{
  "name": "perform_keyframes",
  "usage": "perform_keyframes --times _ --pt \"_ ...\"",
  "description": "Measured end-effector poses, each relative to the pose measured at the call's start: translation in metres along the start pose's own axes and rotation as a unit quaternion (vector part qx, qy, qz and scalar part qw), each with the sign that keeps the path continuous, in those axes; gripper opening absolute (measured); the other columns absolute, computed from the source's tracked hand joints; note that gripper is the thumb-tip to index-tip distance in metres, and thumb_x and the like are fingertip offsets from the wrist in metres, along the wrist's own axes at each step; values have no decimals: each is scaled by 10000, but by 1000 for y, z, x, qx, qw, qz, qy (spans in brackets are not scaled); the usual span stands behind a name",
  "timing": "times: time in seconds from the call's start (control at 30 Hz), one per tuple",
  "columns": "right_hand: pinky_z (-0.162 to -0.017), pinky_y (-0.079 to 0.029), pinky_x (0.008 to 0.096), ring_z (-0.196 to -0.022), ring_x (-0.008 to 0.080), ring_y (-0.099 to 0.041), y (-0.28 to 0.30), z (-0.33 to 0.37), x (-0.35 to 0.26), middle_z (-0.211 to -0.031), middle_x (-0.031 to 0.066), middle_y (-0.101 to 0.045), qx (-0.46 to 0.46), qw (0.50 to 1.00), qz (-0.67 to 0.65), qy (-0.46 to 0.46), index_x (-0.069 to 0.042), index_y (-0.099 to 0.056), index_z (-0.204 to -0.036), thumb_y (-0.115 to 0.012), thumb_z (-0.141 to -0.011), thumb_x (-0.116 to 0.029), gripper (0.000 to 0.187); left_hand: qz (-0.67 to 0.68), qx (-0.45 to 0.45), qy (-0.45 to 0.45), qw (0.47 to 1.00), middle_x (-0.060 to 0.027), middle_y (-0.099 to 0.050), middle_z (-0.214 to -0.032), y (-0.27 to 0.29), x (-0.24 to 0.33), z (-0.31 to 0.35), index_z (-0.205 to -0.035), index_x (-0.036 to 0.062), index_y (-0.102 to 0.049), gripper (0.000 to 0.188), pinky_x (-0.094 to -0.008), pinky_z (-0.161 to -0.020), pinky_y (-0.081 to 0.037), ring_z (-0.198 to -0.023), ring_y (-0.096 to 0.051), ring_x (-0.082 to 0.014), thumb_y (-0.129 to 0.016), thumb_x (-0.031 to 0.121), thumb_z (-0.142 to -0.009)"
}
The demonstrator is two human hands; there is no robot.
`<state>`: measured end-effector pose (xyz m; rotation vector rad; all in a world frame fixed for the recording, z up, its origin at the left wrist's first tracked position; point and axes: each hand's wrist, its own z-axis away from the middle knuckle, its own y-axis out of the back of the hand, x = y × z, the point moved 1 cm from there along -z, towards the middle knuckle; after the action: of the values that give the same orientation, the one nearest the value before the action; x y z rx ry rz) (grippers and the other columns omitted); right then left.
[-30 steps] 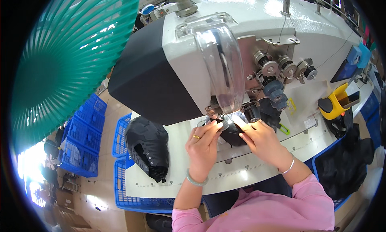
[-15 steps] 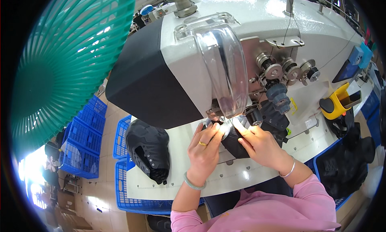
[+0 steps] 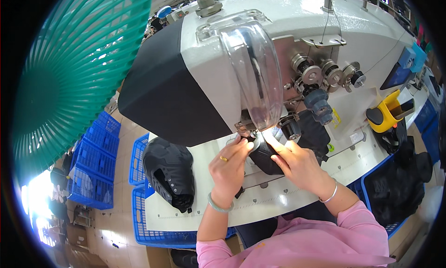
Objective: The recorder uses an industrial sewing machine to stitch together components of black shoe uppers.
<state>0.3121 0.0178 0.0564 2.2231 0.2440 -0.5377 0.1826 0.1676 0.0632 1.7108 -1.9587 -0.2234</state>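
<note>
A white industrial sewing machine [image 3: 297, 17] with a dark cover stands over the work. Under its needle area lies a black shoe upper [image 3: 265, 162], partly hidden by my hands and the machine head. My left hand [image 3: 228, 168] is on the upper's left side, fingers bunched and pressed onto it beside the presser foot. From the right, my right hand [image 3: 299, 165] grips its edge, with the index finger stretched toward the needle and the thumb bent below. A lamp lights the spot between my fingertips; the stitching itself is too small to make out.
Another black shoe upper [image 3: 169, 173] lies at the left of the white table [image 3: 274, 198]. A green fan guard [image 3: 79, 68] fills the upper left. Blue crates [image 3: 95, 184] stand on the floor. At right are a yellow holder [image 3: 388, 114] and a crate of black pieces [image 3: 395, 189].
My left hand has shifted slightly left and down, its fingers drawn closer together. The right hand stays on the upper with little movement. The whole view has shifted a little.
</note>
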Motion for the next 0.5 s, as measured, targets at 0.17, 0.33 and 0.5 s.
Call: perform_keyframes --times 0.17,0.33,0.5 --pt "-511 -508 413 -556 328 -596 -2 0 -1 -770 133 -546 -23 998 33 -38 -125 -599 -1289 -611 -935 -234 371 75 2 153 985 -94 -705 -895 -1 8 -3 -922 29 -737 227 -351 -806 -578 -918 -712 -278 -729 -76 -721" --pt "-520 -519 419 -595 342 -623 -3 -1 -4 -789 153 -570 -16 999 28 -30 -99 -592 -1285 -613 -930 -225 377 11 16 14 1000 -121 -707 -912 -2 6 -1 -928 3 -735 210 -337 -808 -560 -912 -713 -290 -722 -86 -739" --pt "-526 -524 419 -597 346 -626 -6 -1 -2 -797 159 -578 -4 999 12 -33 -82 -591 -1278 -624 -920 -207 380 -4 2 -25 1000 -123 -707 -940 -2 4 -1 -918 5 -729 213 -380 -874 -563 -960 -705 -318 -716 -85 -726"
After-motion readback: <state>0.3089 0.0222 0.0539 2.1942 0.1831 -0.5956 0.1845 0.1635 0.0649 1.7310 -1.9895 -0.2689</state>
